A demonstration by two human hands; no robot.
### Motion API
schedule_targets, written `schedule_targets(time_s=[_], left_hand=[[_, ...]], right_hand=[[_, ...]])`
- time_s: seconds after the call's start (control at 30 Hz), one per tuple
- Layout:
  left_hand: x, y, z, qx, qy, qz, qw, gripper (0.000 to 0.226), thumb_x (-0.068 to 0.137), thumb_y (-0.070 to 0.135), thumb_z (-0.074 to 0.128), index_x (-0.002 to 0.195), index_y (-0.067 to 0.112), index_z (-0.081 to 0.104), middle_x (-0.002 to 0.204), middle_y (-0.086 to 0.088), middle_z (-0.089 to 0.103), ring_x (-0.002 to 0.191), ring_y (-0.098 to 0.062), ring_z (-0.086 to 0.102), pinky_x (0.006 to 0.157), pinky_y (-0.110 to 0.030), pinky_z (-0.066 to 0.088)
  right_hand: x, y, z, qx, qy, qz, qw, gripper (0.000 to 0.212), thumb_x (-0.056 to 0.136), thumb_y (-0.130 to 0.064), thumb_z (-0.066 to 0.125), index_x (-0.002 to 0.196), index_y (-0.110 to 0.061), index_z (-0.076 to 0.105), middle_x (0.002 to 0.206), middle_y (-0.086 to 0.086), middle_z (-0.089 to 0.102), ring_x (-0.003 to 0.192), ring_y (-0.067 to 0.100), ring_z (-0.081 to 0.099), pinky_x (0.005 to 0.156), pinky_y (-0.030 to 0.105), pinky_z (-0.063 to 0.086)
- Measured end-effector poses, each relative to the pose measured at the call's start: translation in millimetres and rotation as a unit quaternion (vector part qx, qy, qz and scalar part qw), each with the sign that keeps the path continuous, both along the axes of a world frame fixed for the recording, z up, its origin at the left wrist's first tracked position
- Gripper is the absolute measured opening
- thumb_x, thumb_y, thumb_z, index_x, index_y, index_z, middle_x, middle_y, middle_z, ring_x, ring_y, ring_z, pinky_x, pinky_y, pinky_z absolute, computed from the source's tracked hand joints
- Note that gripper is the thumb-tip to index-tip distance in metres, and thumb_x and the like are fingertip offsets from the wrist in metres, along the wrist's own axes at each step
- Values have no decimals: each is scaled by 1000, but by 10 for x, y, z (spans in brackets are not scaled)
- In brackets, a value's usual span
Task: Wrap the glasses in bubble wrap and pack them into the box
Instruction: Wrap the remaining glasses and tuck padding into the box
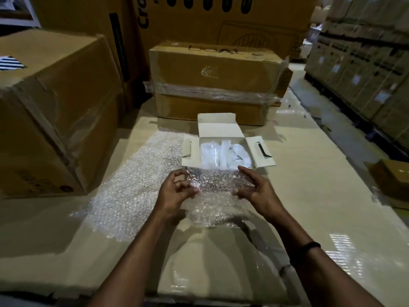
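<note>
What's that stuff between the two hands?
A rolled bubble wrap bundle, held at its ends by the left hand and right hand, seen in the head view.

Two hands show, the left hand (pixel 177 187) and the right hand (pixel 254 187), with one black wristband (pixel 311 245). There is one open white box (pixel 218 127) with about three wrapped bundles (pixel 225 154) (hard to separate), one flat bubble wrap sheet (pixel 137 173), one roll (pixel 218 182), two stacked cartons (pixel 217 69), one large carton (pixel 55 107) and one small carton (pixel 391 180).
</note>
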State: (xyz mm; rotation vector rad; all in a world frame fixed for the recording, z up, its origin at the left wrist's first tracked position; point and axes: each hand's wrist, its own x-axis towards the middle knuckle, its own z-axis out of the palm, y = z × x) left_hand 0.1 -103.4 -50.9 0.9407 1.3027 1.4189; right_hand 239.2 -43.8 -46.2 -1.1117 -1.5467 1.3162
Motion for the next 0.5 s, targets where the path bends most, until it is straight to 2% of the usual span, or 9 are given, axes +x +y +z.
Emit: schedule_targets(time_s=[0.03,0.1,0.17,0.23,0.33,0.4,0.5], left_hand=[[15,6,-9,-6,12,-13,1000,68,74,-17,69,132,12,47,82,-15,58,72,-22,61,58,-20,51],[50,13,-11,-12,22,-40,999,86,73,-15,71,141,28,39,83,-15,57,75,-20,61,59,-19,50],[86,26,-1,-8,25,-42,999,90,73,-19,69,143,32,39,84,-15,55,75,-20,60,59,-19,51],[131,46,18,-4,56,-29,998,75,73,-20,68,134,23,53,85,-13,57,77,-20,61,62,-19,52],[167,63,38,1,104,4,995,40,72,-14,73,106,6,70,90,-15,68,87,-31,67,74,-26,57],[211,62,81,11,149,33,988,24,73,-6,76,89,13,73,86,-6,72,82,-23,68,77,-31,55],[300,68,186,43,216,74,973,14,77,1,76,81,10,67,91,4,58,77,-2,55,66,-9,43]], right_hand=[[29,6,-12,-4,0,1,1000,72,75,7,76,138,-20,50,130,-11,53,94,17,66,74,30,57],[61,19,-31,-5,-7,3,1000,71,74,7,76,137,-16,51,127,-12,53,91,15,65,74,30,58],[79,26,-38,-4,-20,1,1000,61,76,8,75,131,-11,56,120,-4,61,84,15,68,71,28,57],[121,45,-26,-6,-38,-9,999,47,79,6,73,123,-5,61,100,4,70,72,13,69,63,22,54],[203,113,-20,24,-97,-22,995,22,84,-4,71,106,-5,68,72,1,69,60,9,63,60,22,49],[239,158,-17,55,-129,-24,990,4,86,-15,72,89,-12,71,69,-2,68,61,9,62,63,29,50],[263,223,9,72,-148,-33,986,11,88,-24,69,79,-19,70,75,1,68,66,14,61,63,35,49]])
